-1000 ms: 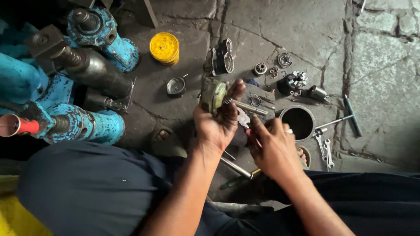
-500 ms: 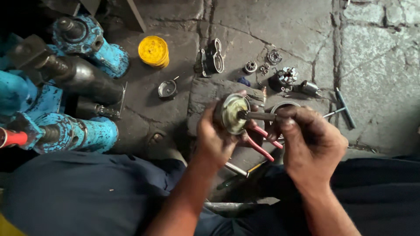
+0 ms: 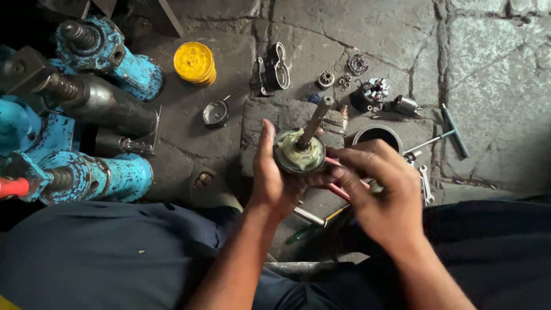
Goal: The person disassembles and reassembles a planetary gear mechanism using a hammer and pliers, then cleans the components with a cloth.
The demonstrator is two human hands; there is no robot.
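My left hand (image 3: 271,178) cups a round greasy metal part (image 3: 298,152) with a steel shaft (image 3: 315,120) sticking up out of its middle. My right hand (image 3: 380,192) grips the same part from the right side, fingers curled on its rim. Both hands hold it above a flat stone block (image 3: 258,123) on the floor. Red-handled pliers (image 3: 338,189) lie beneath my hands, partly hidden.
Blue hydraulic jacks (image 3: 103,57) stand at the left. A yellow round tin (image 3: 195,62), a small dark cup (image 3: 216,113), several small metal parts (image 3: 367,92), a round black can (image 3: 377,135), a T-handle wrench (image 3: 447,135) and spanners (image 3: 425,183) lie on the cracked stone floor.
The part has turned so its shaft points up and away instead of sideways. My right hand let go of the shaft end and moved onto the rim.
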